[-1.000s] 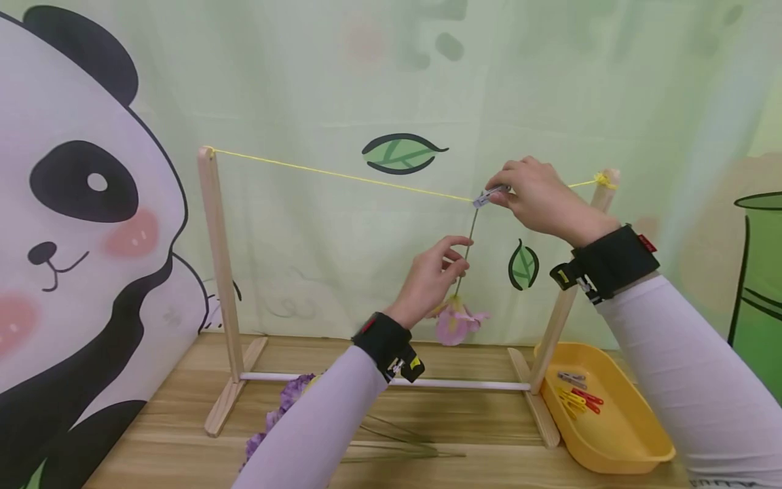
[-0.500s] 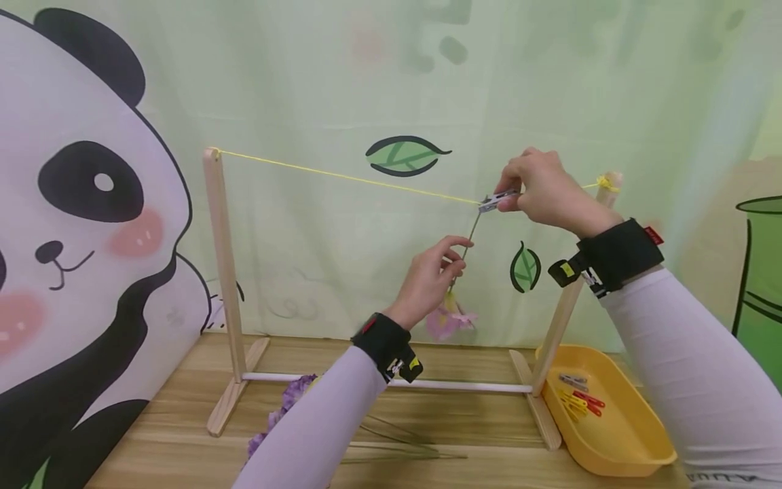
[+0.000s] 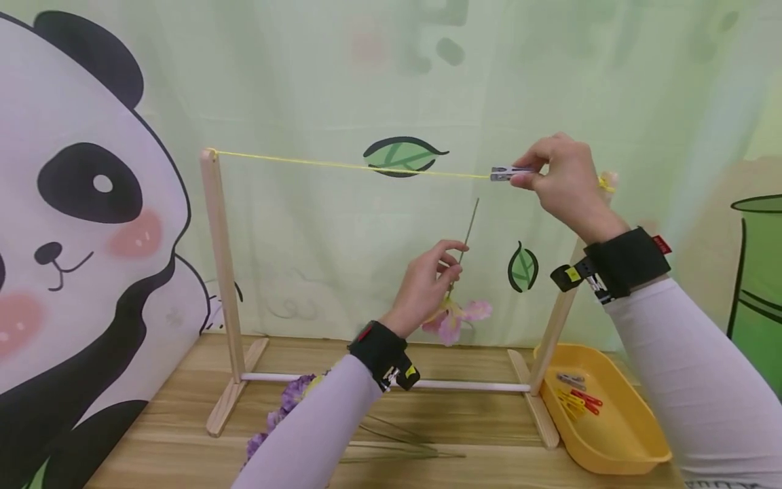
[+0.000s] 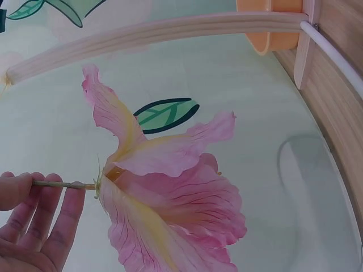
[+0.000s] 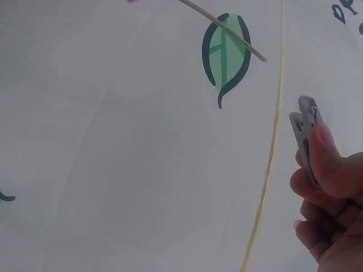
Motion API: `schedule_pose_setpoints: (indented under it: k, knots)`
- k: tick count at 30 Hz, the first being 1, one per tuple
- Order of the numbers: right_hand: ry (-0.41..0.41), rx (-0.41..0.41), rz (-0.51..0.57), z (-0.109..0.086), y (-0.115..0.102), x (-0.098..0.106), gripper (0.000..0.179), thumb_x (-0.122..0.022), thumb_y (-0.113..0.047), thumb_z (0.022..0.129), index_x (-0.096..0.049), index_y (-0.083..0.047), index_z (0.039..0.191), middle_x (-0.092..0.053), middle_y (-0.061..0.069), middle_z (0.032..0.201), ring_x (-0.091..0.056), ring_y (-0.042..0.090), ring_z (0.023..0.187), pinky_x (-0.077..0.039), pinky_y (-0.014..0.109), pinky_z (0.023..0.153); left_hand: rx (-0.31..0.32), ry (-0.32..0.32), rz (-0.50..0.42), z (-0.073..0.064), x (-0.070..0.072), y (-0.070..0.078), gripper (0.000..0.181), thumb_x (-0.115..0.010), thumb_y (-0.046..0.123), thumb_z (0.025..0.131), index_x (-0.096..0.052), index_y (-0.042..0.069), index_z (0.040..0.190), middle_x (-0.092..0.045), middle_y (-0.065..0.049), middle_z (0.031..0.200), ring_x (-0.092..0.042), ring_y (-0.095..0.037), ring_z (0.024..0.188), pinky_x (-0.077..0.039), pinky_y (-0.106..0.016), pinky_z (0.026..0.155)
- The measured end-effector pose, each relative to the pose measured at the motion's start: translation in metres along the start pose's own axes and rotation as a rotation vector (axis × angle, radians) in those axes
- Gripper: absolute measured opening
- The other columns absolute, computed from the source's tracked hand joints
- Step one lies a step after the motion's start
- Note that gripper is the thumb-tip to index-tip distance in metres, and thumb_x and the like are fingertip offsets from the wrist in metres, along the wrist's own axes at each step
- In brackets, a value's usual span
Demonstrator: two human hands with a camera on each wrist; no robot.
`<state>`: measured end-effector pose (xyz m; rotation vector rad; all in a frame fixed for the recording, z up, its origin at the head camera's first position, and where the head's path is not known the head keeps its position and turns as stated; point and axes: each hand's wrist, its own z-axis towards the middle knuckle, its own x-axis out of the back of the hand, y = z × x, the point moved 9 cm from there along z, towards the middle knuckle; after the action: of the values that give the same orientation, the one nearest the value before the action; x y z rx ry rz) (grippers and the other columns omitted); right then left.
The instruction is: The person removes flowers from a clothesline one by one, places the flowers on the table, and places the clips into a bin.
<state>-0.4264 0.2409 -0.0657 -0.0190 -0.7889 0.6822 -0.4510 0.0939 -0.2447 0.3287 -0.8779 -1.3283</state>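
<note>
My left hand (image 3: 421, 285) pinches the thin green stem (image 3: 471, 224) of a pink artificial flower (image 3: 455, 319), which hangs head down with its stem pointing up. Ruffled pink petals with yellow streaks fill the middle of the left wrist view, beside my fingers (image 4: 68, 218). Up at the right, my right hand (image 3: 565, 180) holds a grey clothespin (image 5: 306, 133) between thumb and fingers. In the right wrist view a gap shows between the clothespin and the yellow string (image 5: 272, 153). The bare stem end (image 5: 258, 55) stops short of the string there.
The string runs between two wooden posts (image 3: 221, 272) joined low down by a white rod (image 3: 464, 385). A yellow tray (image 3: 629, 435) with grey, red and yellow clothespins (image 3: 588, 401) stands at right. Purple flowers (image 3: 296, 392) lie on the wooden table, partly behind my left sleeve.
The clothespin has come off the stem and string as my right hand moved up and right. The string has risen straighter. The flower stays in my left hand, its stem end now free.
</note>
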Motion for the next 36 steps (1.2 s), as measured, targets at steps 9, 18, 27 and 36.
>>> schedule_pose_setpoints:
  k: [9, 18, 27, 36]
  knots:
    - [0.128, -0.024, 0.061, -0.006, 0.003, 0.016, 0.021, -0.076, -0.011, 0.081, -0.072, 0.003, 0.096, -0.061, 0.014, 0.086, -0.046, 0.022, 0.087, -0.03, 0.03, 0.072, -0.002, -0.008, -0.012, -0.013, 0.003, -0.002, 0.031, -0.058, 0.007, 0.096, -0.057, 0.019, 0.125, -0.063, -0.002, 0.09, -0.062, -0.012, 0.075, -0.054, -0.025, 0.064]
    - [0.108, 0.069, 0.077, -0.018, -0.007, 0.004, 0.022, -0.075, -0.007, 0.081, -0.069, 0.002, 0.101, -0.057, 0.013, 0.088, -0.043, 0.026, 0.089, -0.03, 0.04, 0.081, -0.042, -0.017, 0.106, -0.025, 0.01, -0.009, 0.031, -0.059, 0.006, 0.095, -0.058, 0.019, 0.123, -0.063, 0.0, 0.09, -0.063, -0.012, 0.083, -0.053, -0.033, 0.079]
    - [0.152, 0.16, 0.124, -0.035, -0.009, -0.002, 0.025, -0.074, -0.009, 0.083, -0.068, -0.001, 0.106, -0.058, 0.014, 0.095, -0.042, 0.029, 0.094, -0.029, 0.045, 0.083, -0.055, 0.021, 0.076, -0.039, 0.016, -0.013, 0.029, -0.058, 0.009, 0.096, -0.059, 0.019, 0.123, -0.062, -0.002, 0.091, -0.061, -0.014, 0.086, -0.053, -0.031, 0.079]
    - [0.113, 0.17, 0.169, -0.058, 0.001, -0.019, 0.027, -0.071, -0.01, 0.086, -0.066, -0.003, 0.111, -0.054, 0.014, 0.101, -0.04, 0.03, 0.098, -0.028, 0.048, 0.084, -0.003, 0.05, 0.015, -0.059, 0.023, -0.022, 0.025, -0.058, 0.012, 0.097, -0.06, 0.02, 0.12, -0.062, -0.001, 0.092, -0.06, -0.013, 0.083, -0.055, -0.027, 0.064]
